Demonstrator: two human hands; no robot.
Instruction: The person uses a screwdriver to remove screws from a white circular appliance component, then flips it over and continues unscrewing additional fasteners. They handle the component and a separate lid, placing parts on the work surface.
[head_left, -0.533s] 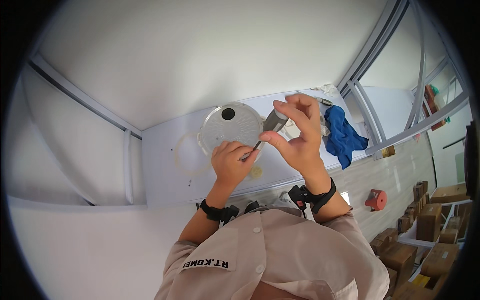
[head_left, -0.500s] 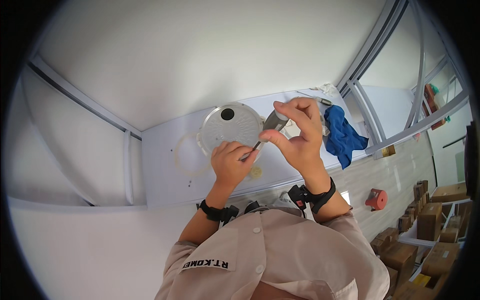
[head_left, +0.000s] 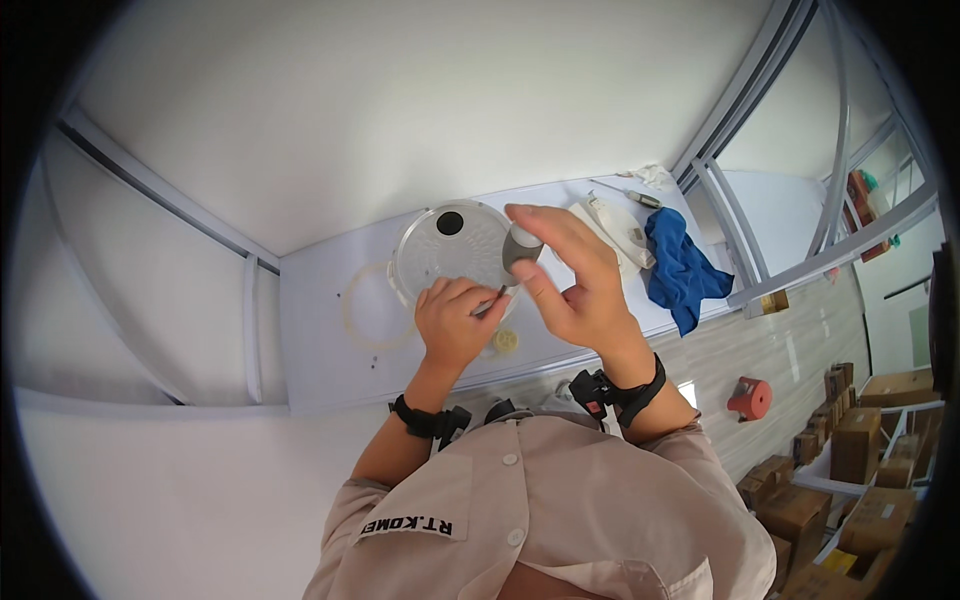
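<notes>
A screwdriver point(head_left: 521, 255) with a grey handle stands tilted over the near right rim of a round, pale, translucent-topped appliance part point(head_left: 428, 262). The thumb and fingers of my right hand point(head_left: 585, 290) are closed around its handle. My left hand point(head_left: 457, 322) pinches the lower shaft near the rim; the tip is hidden behind its fingers. A black round spot point(head_left: 450, 223) marks the far side of the part's top. Close to the left hand's fingers, a small yellowish round piece point(head_left: 505, 341) lies on the table.
Right of my right hand sit a white curved part point(head_left: 622, 235), a crumpled blue cloth point(head_left: 682, 270) and a second screwdriver point(head_left: 643, 199). A pale ring point(head_left: 352, 310) and small dark screws point(head_left: 374, 362) lie to the left on the white table point(head_left: 315, 350). A white wall borders the far edge.
My right hand has shifted left, and the screwdriver handle now stands more upright over the part. More of the white curved part shows. The left hand keeps its pinch on the shaft.
</notes>
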